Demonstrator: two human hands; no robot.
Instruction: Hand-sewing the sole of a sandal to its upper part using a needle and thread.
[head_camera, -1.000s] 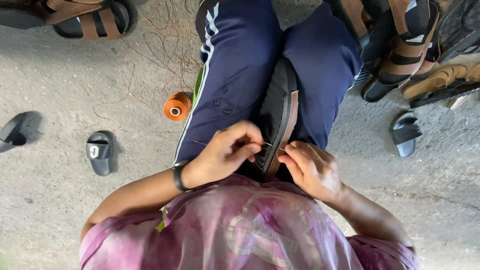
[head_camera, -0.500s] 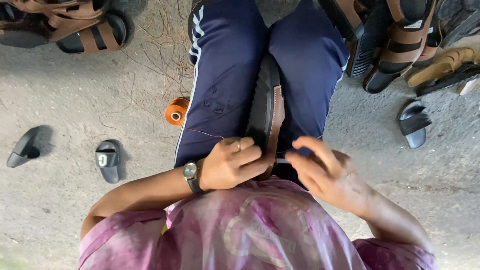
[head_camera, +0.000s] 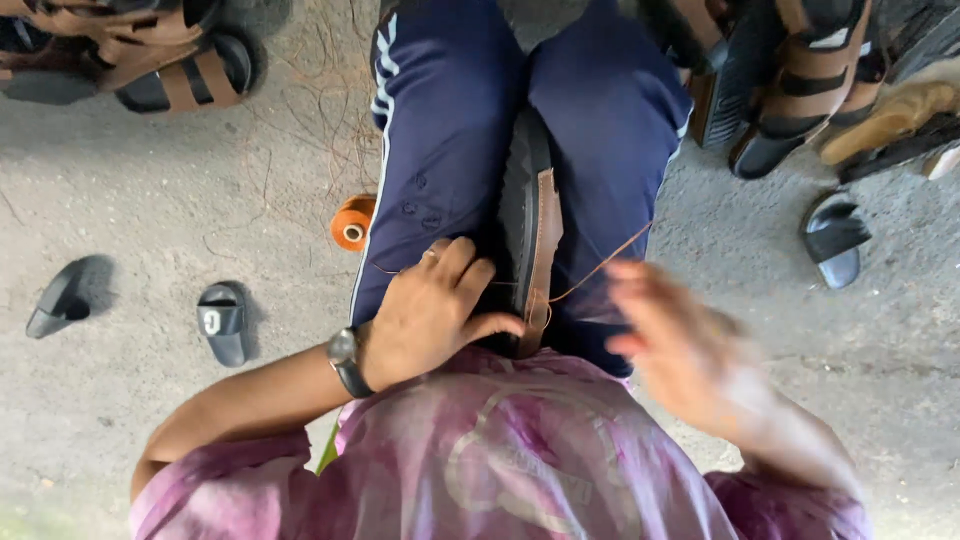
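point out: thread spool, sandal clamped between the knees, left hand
orange thread spool (head_camera: 351, 222): head view, on its orange wound side.
sandal (head_camera: 545, 215): head view, on the brown leather strip along its edge.
left hand (head_camera: 430, 310): head view, on the back of the hand.

A rough grey concrete floor carries an orange thread spool, scattered small black sandals and loose thread scraps.

A floor-level sandal repair spot

We sit on bare concrete floor, sandals piled far left and right, an orange thread spool nearby.
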